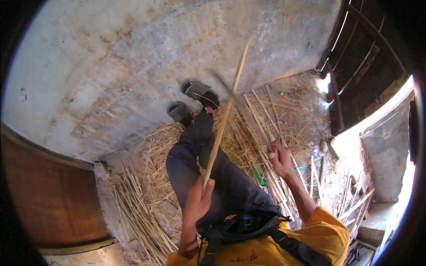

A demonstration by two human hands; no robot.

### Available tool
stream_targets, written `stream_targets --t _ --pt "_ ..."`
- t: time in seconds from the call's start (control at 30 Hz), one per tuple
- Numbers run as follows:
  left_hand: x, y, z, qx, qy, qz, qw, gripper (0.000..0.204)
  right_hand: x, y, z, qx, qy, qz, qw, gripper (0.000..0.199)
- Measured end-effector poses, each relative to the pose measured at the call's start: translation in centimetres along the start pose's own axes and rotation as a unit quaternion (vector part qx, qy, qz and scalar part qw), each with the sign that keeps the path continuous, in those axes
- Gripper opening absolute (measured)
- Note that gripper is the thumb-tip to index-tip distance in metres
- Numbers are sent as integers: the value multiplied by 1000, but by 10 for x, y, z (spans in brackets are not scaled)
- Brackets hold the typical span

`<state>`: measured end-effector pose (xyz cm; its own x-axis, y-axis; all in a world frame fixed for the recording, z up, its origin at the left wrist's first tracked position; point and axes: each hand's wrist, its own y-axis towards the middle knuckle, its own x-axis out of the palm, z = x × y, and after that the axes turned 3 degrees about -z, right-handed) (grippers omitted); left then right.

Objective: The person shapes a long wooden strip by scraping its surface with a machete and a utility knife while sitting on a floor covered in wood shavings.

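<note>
My left hand [198, 198] is closed around the lower end of a long pale bamboo strip [219, 133], which rises away from me and leans a little to the right. In my right hand [280, 159] is a long, narrow dark-bladed knife [250, 117], its blade slanting up to the left. Near the upper part of the strip, the blade's line crosses it; whether the two touch I cannot tell. Motion blurs the far end of the blade. Both tools of my grip are above my outstretched legs [191, 164], in dark trousers.
Shavings [155, 155] cover the floor around my legs. Bundles of thin strips lie at the left [137, 213] and right [266, 119]. A green object [259, 176] lies by my right thigh. My shoes [195, 90] rest against a stained grey wall [146, 57]. A brown panel [53, 195] stands left.
</note>
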<state>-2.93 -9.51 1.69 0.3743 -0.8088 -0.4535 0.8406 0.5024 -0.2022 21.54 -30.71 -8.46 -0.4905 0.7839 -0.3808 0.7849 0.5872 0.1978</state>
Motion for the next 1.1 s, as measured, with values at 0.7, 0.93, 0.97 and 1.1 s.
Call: stream_targets --t 0.7,0.93,0.97,1.1 --pt "13 1 1 55 83 76 992 30 41 35 -89 -252 -285 -169 909 64" --pt "8 -13 -19 29 134 59 989 32 37 59 -72 -148 -265 -142 942 52" --pt "11 -13 -23 36 136 66 988 31 34 68 -69 -127 -252 -93 955 52" --pt "15 -9 -21 21 114 58 992 31 43 55 -81 -171 -277 -155 933 52"
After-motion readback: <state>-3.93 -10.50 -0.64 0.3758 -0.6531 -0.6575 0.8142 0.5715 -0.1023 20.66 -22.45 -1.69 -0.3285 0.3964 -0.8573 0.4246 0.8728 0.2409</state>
